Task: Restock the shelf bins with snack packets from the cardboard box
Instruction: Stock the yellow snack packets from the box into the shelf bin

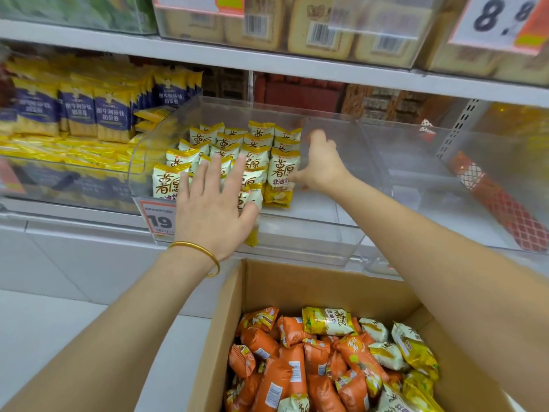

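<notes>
- Far left: neighbouring bin of blue-and-yellow packets (98, 114) was full. Not part of this job, as far as I could tell.
- Price tag (157, 218) was clipped to the front of the clear bin (326, 236), at its left corner.
- Left hand (214, 203), gold bangle (205, 255) on the wrist, was inside the bin front. Fingers were straight and spread, pressing flat on the front rows. A yellow packet edge showed under the palm; couldn't tell if it was gripped.
- Yellow-white snack packets (258, 150) stood upright in several rows, front to back, covering only the left part of the bin.
- Right hand (322, 165) was against the right flank of those rows, thumb touching the front-right packet. Fingers were bent with their tips hidden, so I couldn't tell whether they pinched a packet or just pushed.
- Read: both hands were squaring up the block, not fetching.
- Cardboard box (261, 292) sat below the shelf, open, just in front of the bin. Inside: mostly orange packets (282, 367) on the left, matching yellow-white ones (413, 349) on the right.
- Right of the bin: a second clear bin (445, 185), then a red mesh pack (505, 203).
- Progress estimate: under halfway. Plenty of stock was left in the box, and no bin of orange packets was in view.
</notes>
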A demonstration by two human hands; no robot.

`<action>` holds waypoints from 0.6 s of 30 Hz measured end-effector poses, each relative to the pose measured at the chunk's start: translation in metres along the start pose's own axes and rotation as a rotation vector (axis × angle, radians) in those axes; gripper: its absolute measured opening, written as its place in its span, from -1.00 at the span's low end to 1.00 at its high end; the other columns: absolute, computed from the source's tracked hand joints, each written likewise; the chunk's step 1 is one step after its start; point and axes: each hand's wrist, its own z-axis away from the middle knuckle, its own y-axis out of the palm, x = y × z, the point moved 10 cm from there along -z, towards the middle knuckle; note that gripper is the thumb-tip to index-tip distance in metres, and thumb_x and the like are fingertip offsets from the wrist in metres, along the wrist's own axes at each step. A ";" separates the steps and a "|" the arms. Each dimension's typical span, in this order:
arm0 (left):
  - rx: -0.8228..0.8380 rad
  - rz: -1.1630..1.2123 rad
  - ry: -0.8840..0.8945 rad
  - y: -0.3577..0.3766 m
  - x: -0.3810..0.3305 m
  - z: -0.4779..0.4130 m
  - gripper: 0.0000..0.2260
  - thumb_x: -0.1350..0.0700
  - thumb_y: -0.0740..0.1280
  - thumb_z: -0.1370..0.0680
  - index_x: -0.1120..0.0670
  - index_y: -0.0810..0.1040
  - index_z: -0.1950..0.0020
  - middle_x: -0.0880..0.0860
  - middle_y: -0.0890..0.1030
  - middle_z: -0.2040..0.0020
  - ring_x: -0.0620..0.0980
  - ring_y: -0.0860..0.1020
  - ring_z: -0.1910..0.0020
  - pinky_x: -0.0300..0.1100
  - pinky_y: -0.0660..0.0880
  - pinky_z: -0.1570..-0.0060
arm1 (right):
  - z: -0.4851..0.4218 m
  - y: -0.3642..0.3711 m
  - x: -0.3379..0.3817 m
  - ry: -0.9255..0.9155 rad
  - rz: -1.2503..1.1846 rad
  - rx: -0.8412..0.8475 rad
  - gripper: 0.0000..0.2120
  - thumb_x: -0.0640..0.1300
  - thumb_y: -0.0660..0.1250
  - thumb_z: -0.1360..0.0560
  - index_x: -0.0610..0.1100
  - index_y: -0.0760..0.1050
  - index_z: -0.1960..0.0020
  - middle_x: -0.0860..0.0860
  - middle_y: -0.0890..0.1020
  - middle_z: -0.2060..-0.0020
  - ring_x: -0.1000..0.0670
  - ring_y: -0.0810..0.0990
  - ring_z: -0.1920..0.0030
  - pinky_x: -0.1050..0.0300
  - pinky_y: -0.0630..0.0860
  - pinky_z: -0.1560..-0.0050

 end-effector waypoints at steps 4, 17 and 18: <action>-0.136 0.133 0.087 -0.022 -0.011 0.008 -0.39 -0.15 0.02 -0.52 0.04 0.10 -0.54 0.18 0.13 -0.53 0.16 0.07 -0.51 0.13 -0.06 -0.48 | 0.079 -0.051 0.022 -0.200 -0.112 -0.095 -0.57 -0.24 0.40 -0.48 -0.16 0.33 -0.28 -0.04 0.35 -0.13 -0.07 0.57 0.01 0.00 0.61 0.07; 0.028 0.054 0.824 0.055 -0.164 0.152 -0.29 0.45 0.43 -0.29 0.17 0.28 -0.38 0.09 0.68 0.13 0.15 0.60 0.14 -0.05 0.35 0.04 | 0.272 0.066 -0.290 0.463 0.701 0.609 -0.51 0.15 0.19 -0.58 -0.16 0.30 -0.35 -0.13 0.47 -0.24 -0.18 0.47 -0.24 -0.03 0.46 -0.05; 0.064 0.079 0.802 0.064 -0.161 0.153 -0.27 0.44 0.47 -0.27 0.17 0.27 -0.37 0.07 0.69 0.15 0.14 0.61 0.20 -0.07 0.40 0.06 | 0.281 0.069 -0.304 0.508 0.722 0.612 -0.47 0.16 0.17 -0.58 -0.17 0.25 -0.40 -0.15 0.45 -0.26 -0.19 0.46 -0.25 -0.06 0.48 -0.09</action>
